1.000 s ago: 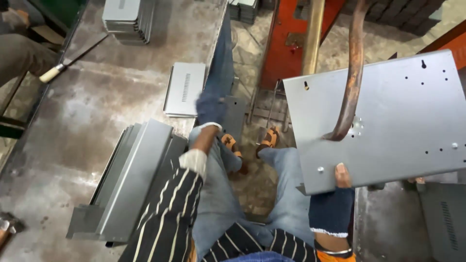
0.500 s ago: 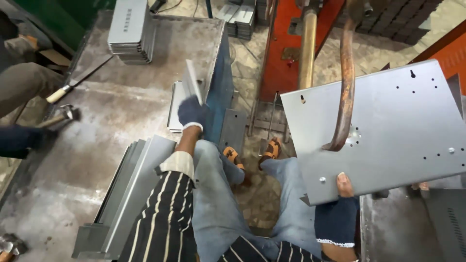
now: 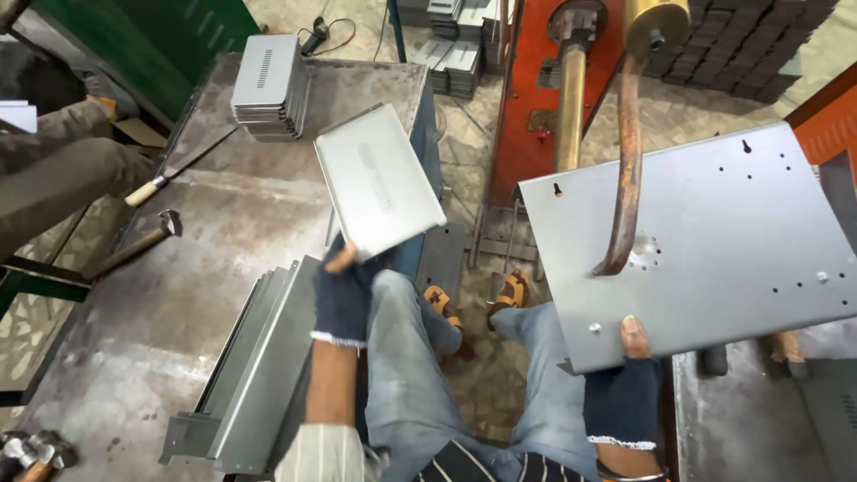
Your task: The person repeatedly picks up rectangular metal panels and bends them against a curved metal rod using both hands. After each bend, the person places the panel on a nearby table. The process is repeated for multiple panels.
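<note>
My left hand (image 3: 343,295), in a dark fingerless glove, grips the near edge of a small grey sheet-metal panel (image 3: 379,181) with a slotted vent and holds it tilted above the steel workbench (image 3: 178,295). My right hand (image 3: 623,386), gloved the same way, holds the near edge of a large grey perforated metal plate (image 3: 714,236). A curved rusty electrode arm (image 3: 625,178) of the red welding machine (image 3: 536,98) comes down onto that plate's middle. My knees in jeans sit between both hands.
A stack of similar vented panels (image 3: 268,85) stands at the bench's far end. Long folded metal sections (image 3: 254,375) lie at its near edge. Two hammers (image 3: 134,245) rest on the bench. Another person's legs (image 3: 54,170) are at the left. More panels (image 3: 455,54) are piled on the floor.
My left hand picked the small vented panel off the bench and lifted it up toward me. The large plate in my right hand stayed under the electrode arm.
</note>
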